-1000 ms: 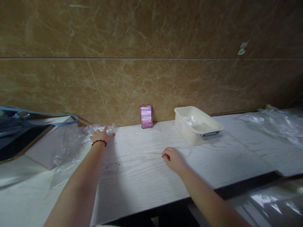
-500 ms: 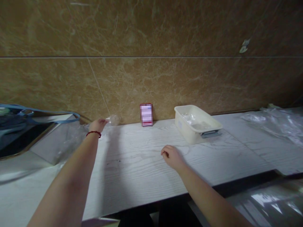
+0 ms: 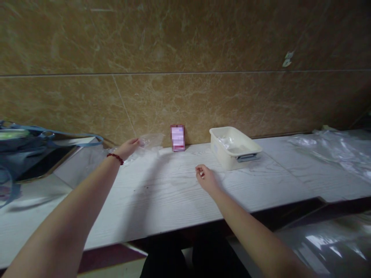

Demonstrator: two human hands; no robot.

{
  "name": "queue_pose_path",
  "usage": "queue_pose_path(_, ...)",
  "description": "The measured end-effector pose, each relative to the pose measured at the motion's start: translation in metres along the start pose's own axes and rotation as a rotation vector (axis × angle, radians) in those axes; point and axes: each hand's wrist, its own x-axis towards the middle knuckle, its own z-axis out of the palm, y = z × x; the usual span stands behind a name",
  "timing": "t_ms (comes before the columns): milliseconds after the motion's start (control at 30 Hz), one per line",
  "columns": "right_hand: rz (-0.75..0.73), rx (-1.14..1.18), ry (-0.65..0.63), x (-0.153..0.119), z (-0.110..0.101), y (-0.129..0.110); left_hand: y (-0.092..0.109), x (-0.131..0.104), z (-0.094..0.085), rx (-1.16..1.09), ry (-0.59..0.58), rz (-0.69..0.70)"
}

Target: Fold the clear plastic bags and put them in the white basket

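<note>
A clear plastic bag [image 3: 153, 141] hangs from the pinched fingers of my left hand [image 3: 129, 148], close to the wall at the back of the table. Over the middle of the table, my right hand [image 3: 206, 180] has its fingers curled toward the thumb; what lies between them, if anything, I cannot make out. To the right of that hand stands a cream plastic bin [image 3: 232, 159] with a grey latch, and small clear plastic pieces [image 3: 228, 142] lie inside it. A phone [image 3: 177, 138] with a lit, blurred screen leans upright against the wall.
At the left are a white box [image 3: 62, 170], a dark flat panel and a bag with a blue strap [image 3: 72, 141]. Clear plastic sheeting [image 3: 339, 148] spreads over the table's right end. A brown marbled wall [image 3: 185, 96] closes off the back of the white table [image 3: 171, 200].
My left hand has shifted to the right, and more of the clear bag now shows spread out from its fingers. My right hand is slightly higher in view, with its fingers a little less curled.
</note>
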Motion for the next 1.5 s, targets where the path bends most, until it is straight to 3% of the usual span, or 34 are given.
queue_pose_path(233,-0.010,0.123,-0.005,0.034,-0.014,-0.054,0.043,-0.055,0.034,-0.308,-0.386,0.055)
queue_pose_path(333,-0.144,0.112,-0.115,0.045,-0.026,-0.076,0.060,-0.078,0.045,-0.365,-0.523,0.066)
queue_pose_path(400,-0.160,0.106,-0.228,0.048,-0.032,-0.088,0.070,-0.089,0.051,-0.435,-0.550,0.045)
queue_pose_path(500,-0.022,0.111,-0.342,0.052,-0.038,-0.100,0.082,-0.098,0.059,-0.528,-0.473,-0.004)
queue_pose_path(567,0.002,0.062,-0.345,0.055,-0.042,-0.107,0.090,-0.099,0.061,-0.492,-0.403,-0.014)
queue_pose_path(767,-0.325,-0.376,-0.220,0.070,-0.058,-0.127,0.117,-0.090,0.057,0.158,-0.021,0.238)
queue_pose_path(900,-0.376,-0.437,-0.219,0.082,-0.063,-0.130,0.124,-0.077,0.051,0.338,-0.028,0.270)
queue_pose_path(1000,-0.359,-0.401,-0.209,0.090,-0.064,-0.128,0.122,-0.068,0.047,0.350,-0.040,0.219)
queue_pose_path(1167,-0.231,-0.285,-0.229,0.098,-0.065,-0.125,0.110,-0.058,0.050,-0.022,-0.127,0.027)
queue_pose_path(1267,-0.146,-0.197,-0.239,0.100,-0.063,-0.120,0.104,-0.055,0.053,-0.144,-0.089,0.049)
queue_pose_path(1367,-0.061,-0.110,-0.261,0.100,-0.062,-0.116,0.103,-0.055,0.053,-0.085,-0.078,0.093)
queue_pose_path(1500,0.050,-0.004,-0.312,0.096,-0.069,-0.117,0.112,-0.063,0.050,0.058,-0.096,0.042)
